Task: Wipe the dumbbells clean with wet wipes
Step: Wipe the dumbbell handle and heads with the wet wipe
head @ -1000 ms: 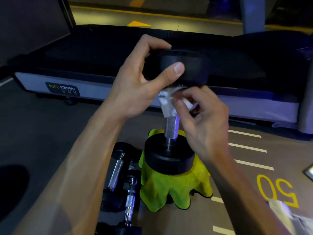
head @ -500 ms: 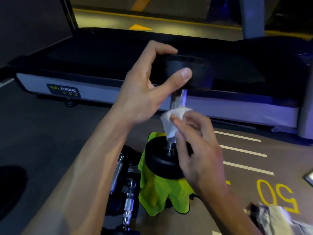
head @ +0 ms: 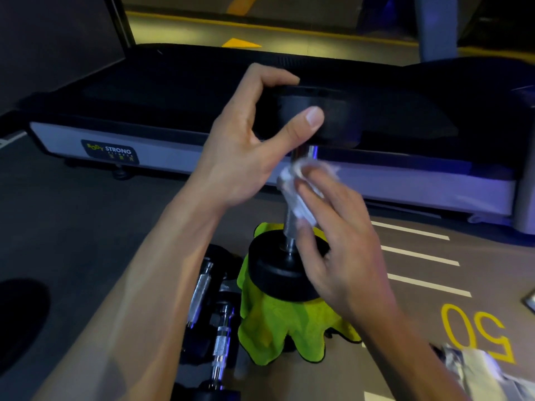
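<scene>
Dumbbell [head: 292, 215] upright on end atop green cloth [head: 278, 325] on floor; left hand [head: 246, 151] clamped round top weight, right hand [head: 333, 233] pinching wet wipe [head: 298, 195] against chrome handle. Best kept steady above, wipe wrapped fully round, stroked end to end

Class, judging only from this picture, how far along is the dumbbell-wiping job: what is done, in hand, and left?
Done: nothing can be confirmed clean. In hand: the left hand grips the top head of the upright dumbbell standing on the green cloth, while the right hand holds the wet wipe around its handle. Left: seemingly two dumbbells lying beside it.
</scene>
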A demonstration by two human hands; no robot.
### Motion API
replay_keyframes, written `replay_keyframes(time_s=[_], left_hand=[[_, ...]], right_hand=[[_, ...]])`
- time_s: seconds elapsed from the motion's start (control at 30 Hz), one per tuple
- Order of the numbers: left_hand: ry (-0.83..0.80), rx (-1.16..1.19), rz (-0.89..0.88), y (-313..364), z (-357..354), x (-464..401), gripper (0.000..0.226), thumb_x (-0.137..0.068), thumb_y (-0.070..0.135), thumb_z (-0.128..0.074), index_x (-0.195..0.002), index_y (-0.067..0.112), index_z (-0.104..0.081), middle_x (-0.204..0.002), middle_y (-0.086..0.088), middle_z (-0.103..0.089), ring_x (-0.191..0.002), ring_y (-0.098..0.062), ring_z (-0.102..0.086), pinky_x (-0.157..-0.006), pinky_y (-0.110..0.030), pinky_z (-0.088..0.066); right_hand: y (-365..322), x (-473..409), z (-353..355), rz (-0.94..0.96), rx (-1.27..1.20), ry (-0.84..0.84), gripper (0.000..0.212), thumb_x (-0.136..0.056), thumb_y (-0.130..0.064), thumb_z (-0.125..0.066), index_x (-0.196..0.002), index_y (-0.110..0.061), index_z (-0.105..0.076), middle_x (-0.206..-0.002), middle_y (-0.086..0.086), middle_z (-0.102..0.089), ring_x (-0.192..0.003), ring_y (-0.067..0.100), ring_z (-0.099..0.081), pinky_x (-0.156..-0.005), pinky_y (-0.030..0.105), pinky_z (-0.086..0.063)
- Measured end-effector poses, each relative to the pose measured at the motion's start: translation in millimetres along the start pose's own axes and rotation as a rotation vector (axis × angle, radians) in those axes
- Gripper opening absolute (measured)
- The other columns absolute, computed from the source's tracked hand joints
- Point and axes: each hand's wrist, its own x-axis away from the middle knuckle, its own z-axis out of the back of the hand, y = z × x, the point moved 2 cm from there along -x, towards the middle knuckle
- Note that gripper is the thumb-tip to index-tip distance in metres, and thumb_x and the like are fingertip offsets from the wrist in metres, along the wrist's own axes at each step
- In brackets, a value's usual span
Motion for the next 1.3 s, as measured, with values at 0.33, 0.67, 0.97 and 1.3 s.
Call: replay_keyframes(time_s=[0.33, 0.67, 0.97, 1.3], left_hand=[[0.03, -0.025, 0.018, -4, 6, 0, 0.038, -0.099, 0.034, -0.07, -0.128, 0.016, -0.054, -0.115, 0.009, -0.062, -0.107, -0.005, -0.061, -0.092, -0.023, -0.049], [0.032, -0.054, -0.007, 3, -4, 0, 0.039, -0.098, 0.035, -0.073, -0.126, 0.014, -0.057, -0.114, 0.01, -0.061, -0.106, -0.004, -0.06, -0.092, -0.02, -0.046], [0.014, -0.032, -0.016, 7, -8, 2, 0.04, -0.098, 0.034, -0.073, -0.128, 0.014, -0.056, -0.118, 0.01, -0.061, -0.11, -0.003, -0.06, -0.093, -0.016, -0.045], [-0.027, -0.038, 0.002, 5, -5, 0, 0.038, -0.101, 0.031, -0.07, -0.13, 0.015, -0.051, -0.121, 0.003, -0.06, -0.109, -0.003, -0.06, -0.094, -0.017, -0.046]], right_hand=[[2, 0, -1, 0.043, 0.002, -0.117, 0.037, -0.093, -0.009, -0.063, -0.128, -0.016, -0.073, -0.141, -0.008, -0.064, -0.128, 0.024, -0.049, -0.104, 0.048, -0.047], [-2, 4, -10, 0.001, 0.06, -0.22, 0.035, -0.091, -0.015, -0.063, -0.123, -0.026, -0.074, -0.132, -0.018, -0.067, -0.098, 0.021, -0.042, -0.086, 0.048, -0.044], [10, 1, 7, -0.003, -0.112, -0.063, 0.024, -0.09, -0.009, -0.064, -0.104, -0.02, -0.081, -0.115, -0.022, -0.07, -0.093, 0.013, -0.046, -0.09, 0.016, -0.04], [25, -9, 5, -0.249, -0.412, -0.093, 0.039, -0.079, 0.001, -0.063, -0.084, -0.034, -0.081, -0.094, -0.019, -0.079, -0.1, 0.017, -0.06, -0.089, 0.021, -0.046]])
